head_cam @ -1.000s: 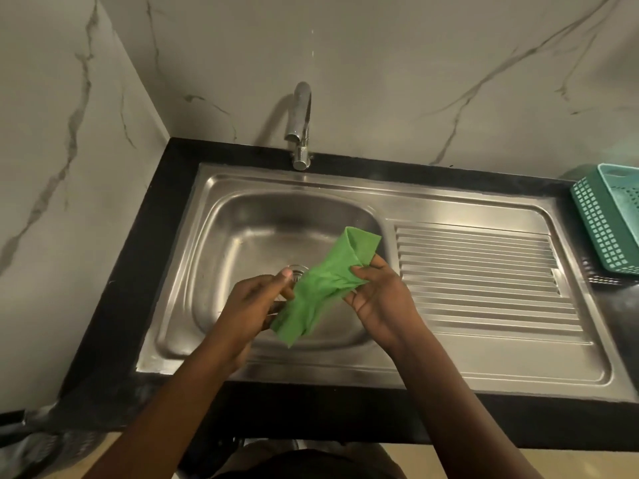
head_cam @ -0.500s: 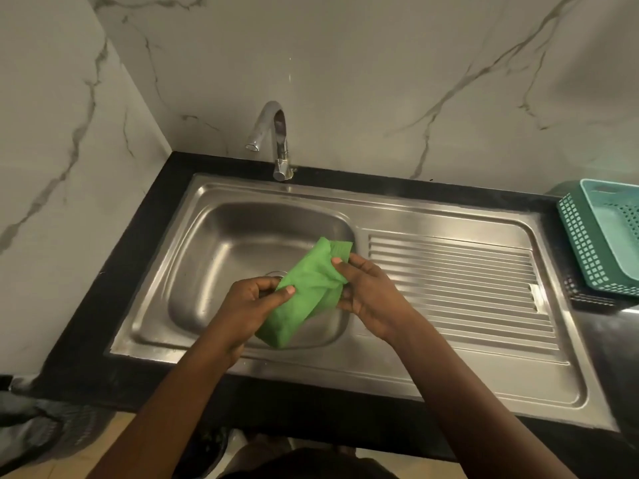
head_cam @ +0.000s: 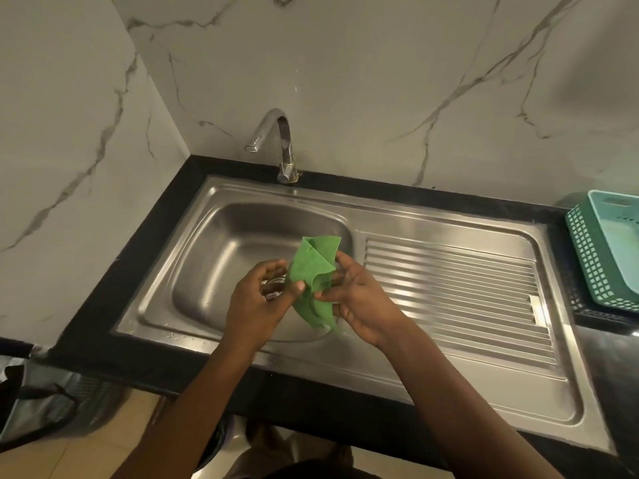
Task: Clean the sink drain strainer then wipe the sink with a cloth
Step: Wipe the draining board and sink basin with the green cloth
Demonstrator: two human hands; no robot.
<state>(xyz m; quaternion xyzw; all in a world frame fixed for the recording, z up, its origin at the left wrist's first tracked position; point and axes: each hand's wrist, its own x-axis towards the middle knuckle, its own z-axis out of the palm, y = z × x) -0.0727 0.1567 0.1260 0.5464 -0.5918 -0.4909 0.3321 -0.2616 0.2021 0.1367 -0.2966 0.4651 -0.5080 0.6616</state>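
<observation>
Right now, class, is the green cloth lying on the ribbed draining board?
No, the left hand and right hand hold the green cloth up over the basin, beside the draining board.

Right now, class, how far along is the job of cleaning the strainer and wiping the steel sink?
Done: unclear; the round metal drain strainer shows behind the left hand, cleanliness untellable. In hand: it and the right hand pinch the folded green cloth. Left: wiping the stainless steel sink.
</observation>
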